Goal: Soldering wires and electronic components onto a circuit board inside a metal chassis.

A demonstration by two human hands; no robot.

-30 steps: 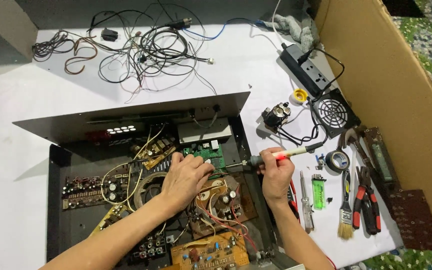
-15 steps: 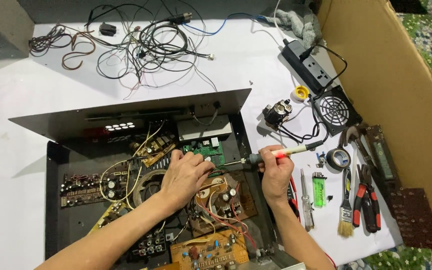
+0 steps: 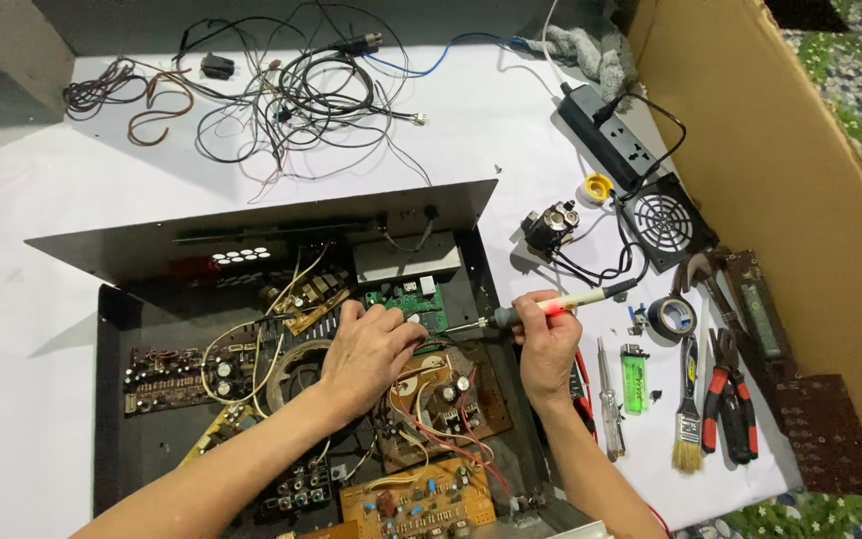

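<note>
Working over an opened black amplifier chassis (image 3: 112,399) on a white table (image 3: 12,329), we hold a soldering iron (image 3: 541,307) in our right hand (image 3: 548,344), fingers closed around its pale handle, the metal tip pointing left toward a small green circuit board (image 3: 413,302) near the far right corner of the chassis. Our left hand (image 3: 369,349) rests palm down inside the case, fingers curled and their tips pressed at the near edge of that green board, just beside the iron's tip; whether they pinch a wire or part we cannot tell. Brown circuit boards (image 3: 421,499) with red and white wiring fill the near half of the chassis, and the lifted metal lid (image 3: 251,230) stands along its far side. At the far end of the table lies a tangle of black cables (image 3: 301,90). To the right, a black power strip (image 3: 606,135) sits beside a small black fan (image 3: 665,220), with a yellow spool of solder (image 3: 598,188) between them. Nearer on the right lie a roll of black tape (image 3: 672,316), a green lighter (image 3: 635,371), a screwdriver (image 3: 608,394), a small brush (image 3: 688,424) and red-handled pliers (image 3: 730,404). A brown cardboard wall (image 3: 780,150) borders the table's right side.
</note>
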